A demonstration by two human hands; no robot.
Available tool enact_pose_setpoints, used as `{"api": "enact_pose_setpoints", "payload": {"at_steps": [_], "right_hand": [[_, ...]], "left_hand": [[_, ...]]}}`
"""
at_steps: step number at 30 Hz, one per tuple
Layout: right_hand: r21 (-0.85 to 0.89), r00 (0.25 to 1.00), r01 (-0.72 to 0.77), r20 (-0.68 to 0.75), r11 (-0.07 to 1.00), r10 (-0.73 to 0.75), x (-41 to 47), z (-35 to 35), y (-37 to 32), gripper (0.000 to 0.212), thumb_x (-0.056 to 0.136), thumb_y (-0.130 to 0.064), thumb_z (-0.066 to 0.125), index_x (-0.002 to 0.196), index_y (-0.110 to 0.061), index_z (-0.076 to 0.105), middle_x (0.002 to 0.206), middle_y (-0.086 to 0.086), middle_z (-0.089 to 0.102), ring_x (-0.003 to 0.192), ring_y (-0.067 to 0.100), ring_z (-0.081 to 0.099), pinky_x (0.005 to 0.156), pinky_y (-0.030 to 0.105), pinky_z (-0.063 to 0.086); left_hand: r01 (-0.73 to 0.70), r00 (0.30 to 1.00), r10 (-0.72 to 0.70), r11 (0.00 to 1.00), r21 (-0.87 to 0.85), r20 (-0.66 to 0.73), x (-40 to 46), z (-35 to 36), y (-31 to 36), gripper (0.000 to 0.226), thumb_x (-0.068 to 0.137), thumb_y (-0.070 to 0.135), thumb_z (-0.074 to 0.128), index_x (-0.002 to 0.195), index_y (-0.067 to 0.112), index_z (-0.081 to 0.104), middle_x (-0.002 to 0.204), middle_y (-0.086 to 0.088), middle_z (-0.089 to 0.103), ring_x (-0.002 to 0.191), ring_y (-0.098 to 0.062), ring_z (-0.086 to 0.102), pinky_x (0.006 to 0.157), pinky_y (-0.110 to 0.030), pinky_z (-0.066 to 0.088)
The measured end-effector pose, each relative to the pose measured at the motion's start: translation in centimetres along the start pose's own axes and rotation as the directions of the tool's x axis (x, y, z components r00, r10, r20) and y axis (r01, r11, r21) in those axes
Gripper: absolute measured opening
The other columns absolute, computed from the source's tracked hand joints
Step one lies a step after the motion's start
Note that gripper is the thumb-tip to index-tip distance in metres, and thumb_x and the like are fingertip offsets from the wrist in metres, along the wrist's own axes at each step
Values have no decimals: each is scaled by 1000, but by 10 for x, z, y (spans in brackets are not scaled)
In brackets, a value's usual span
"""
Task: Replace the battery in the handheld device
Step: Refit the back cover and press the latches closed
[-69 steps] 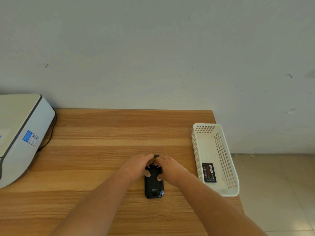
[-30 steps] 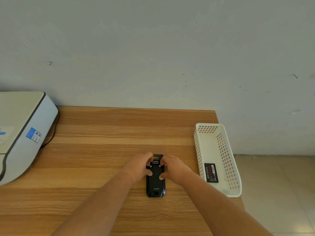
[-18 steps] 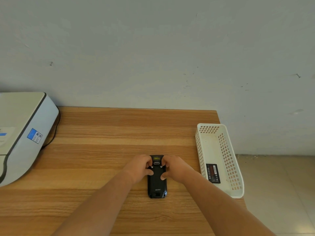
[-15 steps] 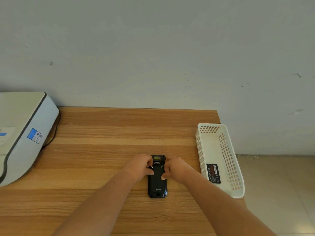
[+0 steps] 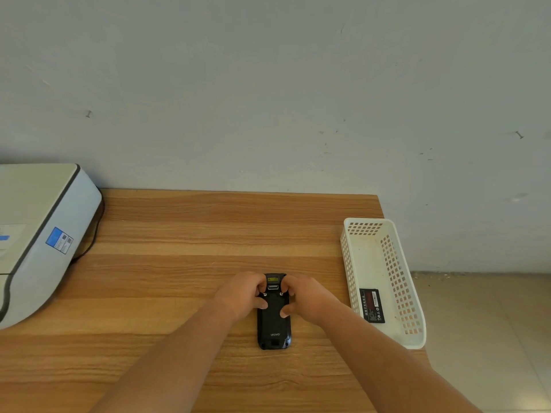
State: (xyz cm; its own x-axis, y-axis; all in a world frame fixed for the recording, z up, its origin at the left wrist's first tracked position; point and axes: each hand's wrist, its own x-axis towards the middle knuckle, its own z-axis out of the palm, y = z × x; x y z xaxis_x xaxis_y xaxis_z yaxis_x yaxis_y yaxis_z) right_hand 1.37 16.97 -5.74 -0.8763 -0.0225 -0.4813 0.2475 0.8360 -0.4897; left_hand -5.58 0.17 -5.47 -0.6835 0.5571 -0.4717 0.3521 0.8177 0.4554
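Note:
A black handheld device (image 5: 274, 326) lies back side up on the wooden table (image 5: 185, 234), its back cover in place. My left hand (image 5: 241, 295) grips its upper left side, thumb on the cover. My right hand (image 5: 307, 296) grips the upper right side, thumb on the cover too. Fingertips of both hands rest near two small screws at the top of the cover. A black battery (image 5: 371, 305) with a red label lies in the white basket (image 5: 396, 263) to the right.
A white and grey printer (image 5: 38, 234) with a black cable stands at the table's left. The perforated basket sits at the table's right edge, with tiled floor beyond. A plain wall runs behind the table.
My fingers have drawn back a little from the top of the device, so its scanner window and two screws show. The device stays in place.

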Motion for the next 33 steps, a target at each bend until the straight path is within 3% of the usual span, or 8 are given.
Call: {"api": "enact_pose_setpoints", "payload": {"at_steps": [7, 11, 15, 24, 29, 33], "right_hand": [[-32, 1000, 6, 25, 999, -5, 3, -4, -2, 48, 74, -29, 82, 113, -20, 55, 108, -4, 54, 94, 14, 49, 82, 30, 46], [-42, 1000, 3, 24, 999, -2, 4, -4, -3, 48, 74, -28, 82, 112, -18, 56, 106, -4, 53, 93, 14, 48, 81, 30, 45], [-56, 999, -3, 32, 998, 5, 7, -6, -5, 48, 72, -28, 83, 110, -18, 56, 105, -3, 53, 93, 14, 48, 80, 31, 46], [-97, 995, -39, 85, 995, 48, 11, -9, -10, 48, 72, -27, 84, 110, -16, 56, 108, 1, 55, 99, 21, 54, 84, 36, 50], [-79, 997, -36, 71, 996, 42, 10, -8, -10, 46, 71, -27, 84, 107, -17, 56, 104, -2, 52, 93, 17, 50, 81, 33, 48], [-73, 996, -45, 71, 996, 51, 9, -8, -10, 46, 73, -26, 83, 108, -17, 56, 103, -3, 51, 92, 16, 49, 81, 33, 47]], "left_hand": [[-23, 998, 16, 996, 92, 68, 7, -7, 4, 23, 80, 24, 75, 96, 19, 59, 94, 5, 57, 86, -15, 55, 73, -28, 44], [-29, 994, 14, 990, 137, 110, 12, -10, 8, 22, 80, 23, 76, 89, 18, 57, 93, 3, 57, 87, -17, 56, 77, -31, 45], [-9, 994, -6, 990, 137, 109, 14, -10, 8, 23, 79, 22, 76, 96, 15, 61, 94, 2, 59, 92, -20, 59, 79, -31, 46], [29, 994, -36, 997, 72, 104, 10, -7, 5, 18, 82, 24, 74, 82, 18, 58, 86, 2, 60, 82, -17, 57, 76, -30, 46], [37, 999, -37, 994, -103, -5, -1, 4, -6, 25, 77, 20, 76, 72, 21, 52, 84, 3, 63, 80, -16, 59, 76, -33, 50], [44, 996, -53, 991, -124, -67, -4, 5, -3, 25, 76, 20, 77, 79, 20, 53, 88, 6, 60, 83, -14, 56, 79, -35, 50]]}}
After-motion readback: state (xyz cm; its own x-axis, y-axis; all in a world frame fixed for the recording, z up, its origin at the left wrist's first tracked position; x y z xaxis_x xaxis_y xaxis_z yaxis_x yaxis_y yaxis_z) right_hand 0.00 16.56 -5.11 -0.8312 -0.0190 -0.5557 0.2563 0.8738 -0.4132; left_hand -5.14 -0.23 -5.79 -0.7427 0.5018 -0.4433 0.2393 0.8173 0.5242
